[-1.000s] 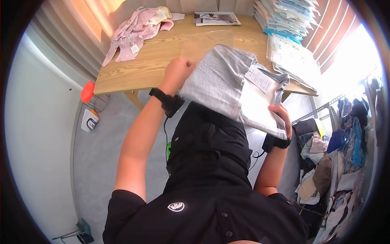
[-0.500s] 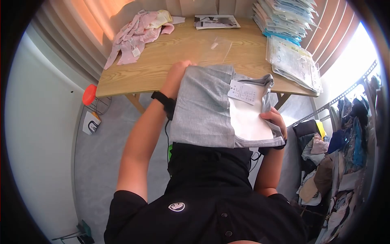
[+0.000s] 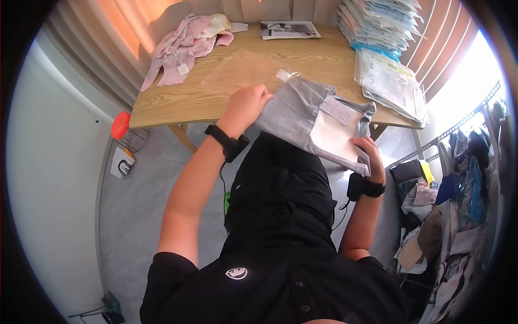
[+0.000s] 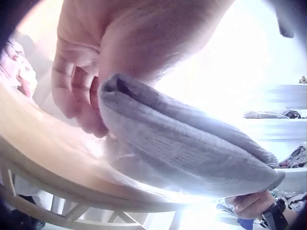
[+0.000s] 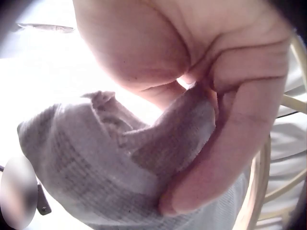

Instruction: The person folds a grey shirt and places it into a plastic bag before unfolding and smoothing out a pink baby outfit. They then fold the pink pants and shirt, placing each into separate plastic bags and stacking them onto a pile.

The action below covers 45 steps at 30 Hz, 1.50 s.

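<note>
One folded grey garment (image 3: 291, 110) is held tilted over the near edge of the table (image 3: 178, 110), prob. so its folds & white panel (image 3: 330, 135) stay flat, w/ the paper tag (image 3: 335, 110) facing up. Its R end is pinched btwn thumb & fingers of the right hand (image 3: 373, 156), cloth filling the gap. Its L edge lies at the curled fingers of the left hand (image 3: 247, 109), near the clear plastic bag (image 3: 232, 70); whether cloth or plastic is gripped there can't be told.
</note>
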Motion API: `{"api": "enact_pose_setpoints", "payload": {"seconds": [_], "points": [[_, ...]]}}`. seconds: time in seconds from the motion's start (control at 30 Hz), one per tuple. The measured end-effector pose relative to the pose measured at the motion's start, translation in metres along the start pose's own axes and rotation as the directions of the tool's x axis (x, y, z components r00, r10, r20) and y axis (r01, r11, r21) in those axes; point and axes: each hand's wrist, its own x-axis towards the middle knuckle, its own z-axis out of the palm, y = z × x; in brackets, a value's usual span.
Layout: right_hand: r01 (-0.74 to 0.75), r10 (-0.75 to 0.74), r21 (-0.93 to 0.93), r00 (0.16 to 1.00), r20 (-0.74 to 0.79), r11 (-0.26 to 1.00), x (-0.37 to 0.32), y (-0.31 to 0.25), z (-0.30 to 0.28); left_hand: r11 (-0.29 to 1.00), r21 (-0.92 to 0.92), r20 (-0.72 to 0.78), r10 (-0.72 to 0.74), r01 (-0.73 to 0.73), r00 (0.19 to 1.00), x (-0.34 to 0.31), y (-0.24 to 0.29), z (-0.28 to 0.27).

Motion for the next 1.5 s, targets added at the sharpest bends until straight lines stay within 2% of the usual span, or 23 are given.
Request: {"api": "enact_pose_setpoints", "payload": {"seconds": [0.13,0.23,0.33,0.47,0.57,0.63,0.73,0.83,0.93,0.97,1.03,1.07,1.17,1.2,1.27,1.3,1.33,1.37,1.4,1.43,1.47,1.5], "points": [[0.028,-0.029,-0.014,0.999,-0.027,0.999,0.004,0.005,-0.004,1.000,0.013,0.034,-0.008,0.007,0.999,-0.001,0.003,0.001],[0.153,-0.151,-0.086,0.988,0.039,0.984,0.001,0.004,0.002,0.997,-0.013,0.024,0.076,-0.076,0.997,-0.003,-0.007,0.006],[0.284,-0.277,-0.120,0.958,0.069,0.951,-0.007,0.001,0.013,0.991,0.085,0.026,0.105,-0.107,0.994,-0.006,-0.012,0.009],[0.424,-0.405,-0.229,0.905,0.127,0.876,0.004,0.015,0.003,0.970,0.235,-0.001,0.065,-0.063,0.998,-0.009,-0.009,0.011],[0.360,-0.344,-0.195,0.932,0.113,0.912,0.008,0.014,0.005,0.963,0.263,0.004,0.057,-0.056,0.998,-0.012,0.000,0.010],[0.222,-0.214,-0.124,0.974,0.079,0.967,0.009,0.012,0.007,0.960,0.276,0.019,0.041,-0.045,0.999,-0.012,0.005,0.012],[0.229,-0.220,-0.142,0.973,0.075,0.963,0.010,0.014,0.009,0.978,0.208,-0.055,-0.009,0.020,0.998,-0.009,-0.002,0.019],[0.255,-0.249,-0.114,0.966,0.066,0.960,0.002,0.006,0.012,0.999,0.045,-0.297,0.042,-0.030,0.954,0.001,-0.024,0.013],[0.391,-0.382,-0.157,0.920,0.086,0.907,-0.004,0.003,0.000,0.968,-0.230,-0.310,-0.167,0.096,0.936,0.016,-0.059,0.002],[0.416,-0.410,-0.162,0.909,0.074,0.895,-0.004,0.001,-0.005,0.883,-0.448,-0.311,-0.298,0.137,0.902,0.019,-0.064,0.000],[0.406,-0.412,-0.148,0.911,-0.010,0.902,-0.004,-0.003,-0.013,0.575,-0.801,-0.219,-0.538,0.165,0.814,0.022,-0.063,-0.010],[0.270,-0.269,0.001,0.962,-0.036,0.963,-0.006,-0.008,-0.017,0.501,-0.863,-0.258,-0.555,0.070,0.791,0.022,-0.062,-0.014],[0.186,-0.185,0.091,0.983,-0.016,0.978,-0.018,-0.022,-0.004,0.143,-0.970,-0.239,-0.681,-0.194,0.692,0.019,-0.057,-0.022],[0.186,-0.185,0.090,0.983,-0.015,0.978,-0.017,-0.022,-0.003,0.032,-0.979,-0.167,-0.693,-0.202,0.701,0.019,-0.066,-0.021],[0.285,-0.285,-0.022,0.958,-0.006,0.958,-0.007,-0.008,-0.015,-0.191,-0.959,-0.022,-0.688,-0.210,0.725,0.020,-0.090,-0.009],[0.335,-0.335,-0.078,0.942,0.002,0.939,-0.004,-0.004,-0.019,-0.254,-0.961,0.080,-0.633,-0.109,0.770,0.020,-0.094,0.000],[0.279,-0.279,-0.038,0.960,0.016,0.959,-0.008,-0.009,-0.018,-0.307,-0.952,0.181,-0.570,-0.004,0.801,0.018,-0.094,0.007],[0.310,-0.308,-0.075,0.951,0.032,0.948,-0.007,-0.008,-0.019,-0.352,-0.930,0.281,-0.503,0.103,0.817,0.014,-0.096,0.013],[0.339,-0.335,-0.111,0.941,0.051,0.934,-0.005,-0.004,-0.020,-0.360,-0.919,0.301,-0.386,0.158,0.872,0.008,-0.081,0.013],[0.366,-0.360,-0.145,0.931,0.069,0.919,-0.003,-0.002,-0.024,-0.315,-0.927,0.323,-0.387,0.205,0.864,0.006,-0.072,0.018],[0.294,-0.291,-0.076,0.956,0.045,0.953,0.000,-0.001,-0.026,-0.270,-0.929,0.345,-0.389,0.252,0.854,0.005,-0.065,0.023],[0.396,-0.385,-0.179,0.918,0.097,0.900,0.000,0.001,-0.028,-0.225,-0.927,0.367,-0.391,0.299,0.844,0.003,-0.060,0.026]]}}
